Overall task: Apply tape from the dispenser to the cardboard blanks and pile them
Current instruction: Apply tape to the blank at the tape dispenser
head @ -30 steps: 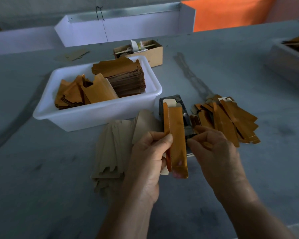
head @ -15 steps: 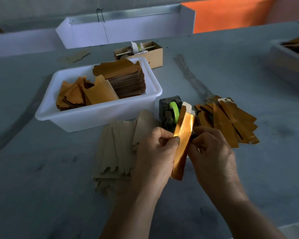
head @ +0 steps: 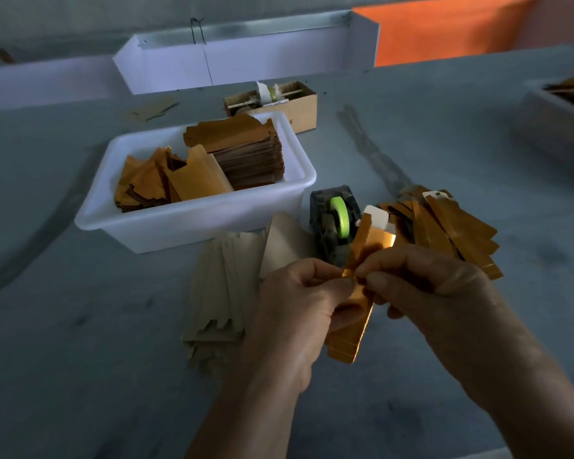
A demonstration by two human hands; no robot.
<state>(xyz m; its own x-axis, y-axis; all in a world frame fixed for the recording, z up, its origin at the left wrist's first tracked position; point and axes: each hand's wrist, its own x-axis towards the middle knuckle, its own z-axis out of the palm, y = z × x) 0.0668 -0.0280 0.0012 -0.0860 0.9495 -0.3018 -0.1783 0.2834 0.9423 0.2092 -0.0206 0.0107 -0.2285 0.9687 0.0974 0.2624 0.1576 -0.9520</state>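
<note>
At the centre of the frame the left hand (head: 299, 293) and right hand (head: 421, 286) both pinch one gold blank (head: 355, 313) before the dispenser (head: 335, 223), a finished pile (head: 444, 226) lies at right, and many blanks wait in the white tub (head: 196, 220).

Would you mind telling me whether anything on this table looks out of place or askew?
One flat tan cardboard piece lies alone on the grey table, behind the white plastic tub, apart from every pile.
</note>
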